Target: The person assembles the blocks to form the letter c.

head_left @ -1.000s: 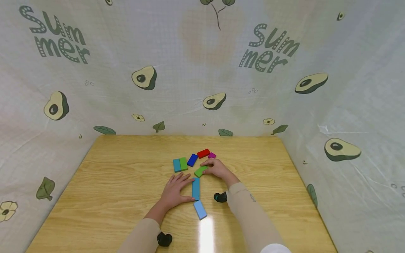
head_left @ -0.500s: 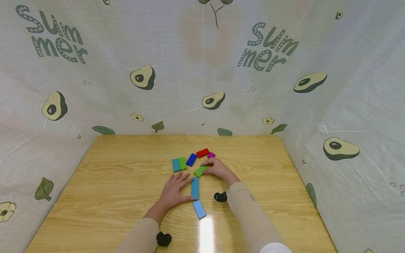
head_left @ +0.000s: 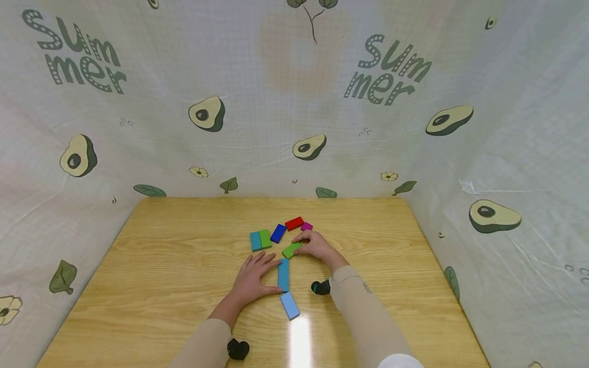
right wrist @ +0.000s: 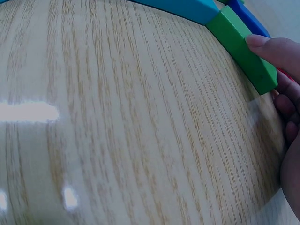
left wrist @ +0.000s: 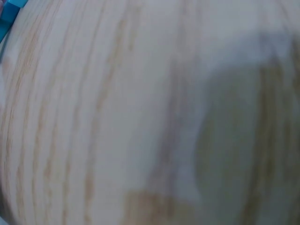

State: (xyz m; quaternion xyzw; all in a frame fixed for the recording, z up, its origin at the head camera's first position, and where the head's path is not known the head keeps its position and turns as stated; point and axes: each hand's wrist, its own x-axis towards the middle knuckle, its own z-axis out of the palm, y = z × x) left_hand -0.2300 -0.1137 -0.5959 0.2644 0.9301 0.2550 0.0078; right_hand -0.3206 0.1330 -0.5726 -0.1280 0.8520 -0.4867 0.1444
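In the head view my left hand (head_left: 252, 278) holds a long blue block (head_left: 283, 275) by its two ends, thumb at the near end and index finger at the far end. My right hand (head_left: 317, 246) pinches a green block (head_left: 290, 250) lying at an angle just beyond the blue one. Seen from the right wrist, the thumb presses the green block (right wrist: 241, 49), and one end of it meets the blue block (right wrist: 180, 8). A light blue block (head_left: 290, 305) lies slanted against the blue block's near end. The left wrist view catches only a blue block's corner (left wrist: 9, 14).
Beyond the hands lie a dark blue block (head_left: 278, 233), a red block (head_left: 294, 223) and a small magenta block (head_left: 307, 226). A teal block (head_left: 255, 242) and another green block (head_left: 265, 239) sit side by side. The wooden table (head_left: 184, 235) meets a printed cloth (head_left: 257, 153) behind.
Both hands and the blocks hold their places. Only the head camera's view has shifted slightly.
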